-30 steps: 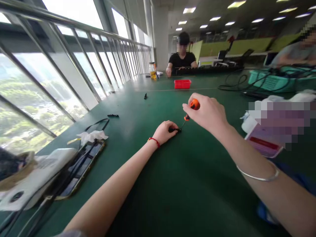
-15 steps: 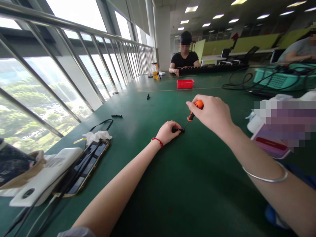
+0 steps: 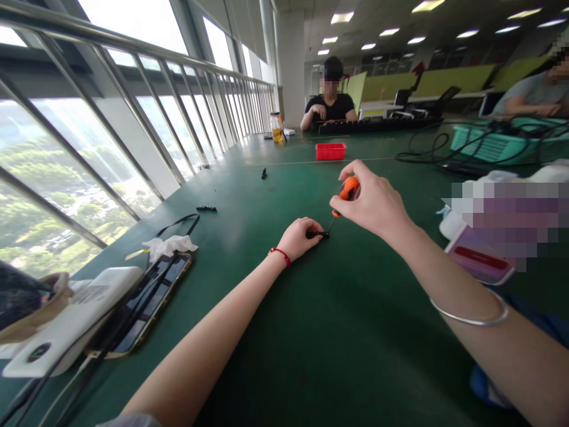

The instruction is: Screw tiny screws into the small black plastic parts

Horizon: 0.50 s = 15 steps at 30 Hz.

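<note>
My right hand is closed round an orange-handled screwdriver, held tilted with its thin tip down on a small black part. My left hand rests on the green table with its fingers curled, pinching that black part against the surface. A red string circles my left wrist and a silver bangle my right forearm.
A phone, a white power bank, crumpled tissue and a black strap lie at the left. Small black parts sit farther off. A red bin stands beyond. A person sits at the far end; another at the right.
The screwdriver handle has turned slightly in my right fingers and the hand's grip has shifted. My left hand stays on the black part.
</note>
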Tool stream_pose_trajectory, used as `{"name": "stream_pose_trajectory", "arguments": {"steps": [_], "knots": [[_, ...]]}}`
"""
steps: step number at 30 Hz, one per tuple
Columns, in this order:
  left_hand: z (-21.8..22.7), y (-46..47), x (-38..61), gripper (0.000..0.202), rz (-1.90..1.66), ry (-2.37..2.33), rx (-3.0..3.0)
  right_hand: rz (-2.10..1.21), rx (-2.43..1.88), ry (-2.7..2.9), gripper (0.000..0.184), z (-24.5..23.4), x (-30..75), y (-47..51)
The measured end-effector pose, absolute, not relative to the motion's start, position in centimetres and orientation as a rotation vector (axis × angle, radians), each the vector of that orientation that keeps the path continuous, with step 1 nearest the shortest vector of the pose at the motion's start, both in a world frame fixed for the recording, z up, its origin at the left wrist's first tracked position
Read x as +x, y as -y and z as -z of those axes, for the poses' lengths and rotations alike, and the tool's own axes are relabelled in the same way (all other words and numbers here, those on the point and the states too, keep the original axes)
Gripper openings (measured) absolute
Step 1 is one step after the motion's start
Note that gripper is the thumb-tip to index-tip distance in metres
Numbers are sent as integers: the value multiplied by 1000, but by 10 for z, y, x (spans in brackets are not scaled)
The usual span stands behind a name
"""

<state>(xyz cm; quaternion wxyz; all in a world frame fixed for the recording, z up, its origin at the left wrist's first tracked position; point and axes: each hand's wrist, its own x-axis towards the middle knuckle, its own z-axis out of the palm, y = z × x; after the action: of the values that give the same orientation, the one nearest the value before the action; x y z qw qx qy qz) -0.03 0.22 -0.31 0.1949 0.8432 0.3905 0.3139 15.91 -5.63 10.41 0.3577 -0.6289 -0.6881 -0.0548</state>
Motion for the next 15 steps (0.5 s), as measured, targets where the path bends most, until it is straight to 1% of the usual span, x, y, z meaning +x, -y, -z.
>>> {"name": "stream_pose_trajectory", "arguments": {"steps": [3,6,12,15], "knots": [[2,-2,0,11,-881,-1095,2367,57,-1609,1791,27,-103,161,56],[1,0,-1,11,-875,-1102,2373,-23,-1577,1789,30,-108,162,59],[-3,3,-1,10,-855,-1140,2401,153,-1474,1757,29,-129,158,54],[-4,4,-1,10,-849,-1165,2439,177,-1535,1873,27,-111,162,42]]}}
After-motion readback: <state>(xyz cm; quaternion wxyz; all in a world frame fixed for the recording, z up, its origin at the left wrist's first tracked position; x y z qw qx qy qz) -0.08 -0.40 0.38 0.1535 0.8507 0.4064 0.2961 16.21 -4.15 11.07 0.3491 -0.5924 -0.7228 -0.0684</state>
